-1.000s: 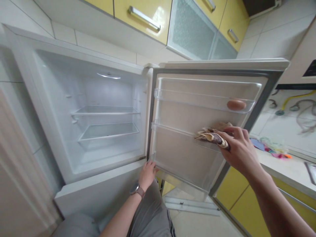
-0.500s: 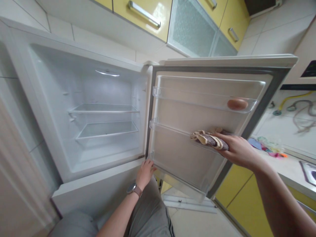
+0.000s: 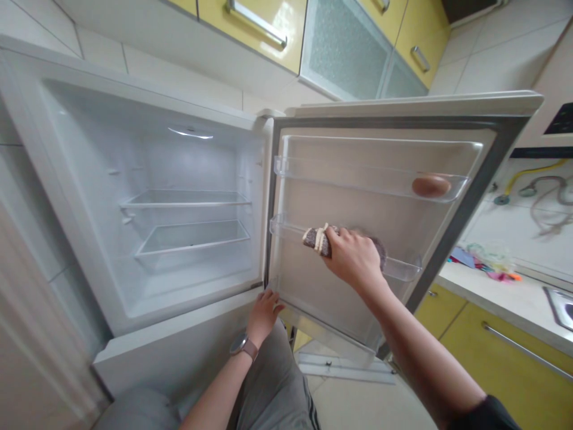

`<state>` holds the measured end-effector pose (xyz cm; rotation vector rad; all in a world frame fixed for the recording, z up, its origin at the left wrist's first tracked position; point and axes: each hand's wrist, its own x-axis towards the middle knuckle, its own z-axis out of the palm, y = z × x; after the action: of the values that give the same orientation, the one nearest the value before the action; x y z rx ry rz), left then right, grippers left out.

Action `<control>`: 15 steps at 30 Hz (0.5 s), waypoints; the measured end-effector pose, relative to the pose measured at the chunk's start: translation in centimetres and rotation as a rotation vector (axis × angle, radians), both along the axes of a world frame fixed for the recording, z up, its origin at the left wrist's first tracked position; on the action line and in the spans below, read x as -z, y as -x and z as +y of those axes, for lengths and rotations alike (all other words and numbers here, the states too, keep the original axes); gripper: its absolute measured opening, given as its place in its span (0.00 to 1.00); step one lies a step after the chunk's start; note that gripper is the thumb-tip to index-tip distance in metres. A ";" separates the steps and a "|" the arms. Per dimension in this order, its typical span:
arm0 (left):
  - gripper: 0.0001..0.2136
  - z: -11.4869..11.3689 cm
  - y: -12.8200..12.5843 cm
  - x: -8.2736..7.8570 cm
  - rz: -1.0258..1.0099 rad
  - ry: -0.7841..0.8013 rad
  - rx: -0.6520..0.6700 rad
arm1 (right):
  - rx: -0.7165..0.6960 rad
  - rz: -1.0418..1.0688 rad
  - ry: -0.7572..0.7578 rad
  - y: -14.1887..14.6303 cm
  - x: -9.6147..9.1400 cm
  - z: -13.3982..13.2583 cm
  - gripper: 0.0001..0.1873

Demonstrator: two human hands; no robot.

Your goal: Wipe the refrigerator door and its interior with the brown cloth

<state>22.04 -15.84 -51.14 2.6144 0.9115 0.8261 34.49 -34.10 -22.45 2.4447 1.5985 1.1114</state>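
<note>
My right hand is closed around a folded brown and cream cloth. It holds the cloth at the clear middle door shelf, in front of the inner panel of the refrigerator door. Part of the cloth is hidden under my fingers. My left hand, with a watch on the wrist, rests near the lower hinge corner between the cabinet and the door. Its fingers are a little apart and hold nothing.
The refrigerator compartment stands open at left, with two glass shelves. A brown egg-shaped object lies in the upper door shelf. Yellow cabinets hang above. A white counter with a sink is at right.
My right hand has moved left along the middle door shelf with the cloth, uncovering the shelf's right end. My left hand has stayed at the hinge corner.
</note>
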 end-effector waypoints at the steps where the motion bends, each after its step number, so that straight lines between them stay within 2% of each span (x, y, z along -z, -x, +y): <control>1: 0.02 0.0 0.0 0.0 -0.005 0.003 0.002 | -0.026 0.018 0.002 0.4 0.0 1.2 0.22; 10: 0.03 0.8 0.0 0.5 0.064 -0.053 -0.003 | -0.272 0.223 -0.001 5.0 -0.8 12.0 0.19; 12: 0.04 1.2 0.2 0.6 0.078 -0.077 0.015 | -0.323 0.254 -0.001 5.2 -0.8 13.1 0.18; 15: 0.04 1.4 0.4 0.6 0.085 -0.071 0.038 | -0.359 0.225 -0.032 5.0 -0.3 12.9 0.22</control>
<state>21.63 -14.39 -51.79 2.7382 0.8664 0.7571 29.52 -21.15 -22.13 2.4384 2.1698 0.9231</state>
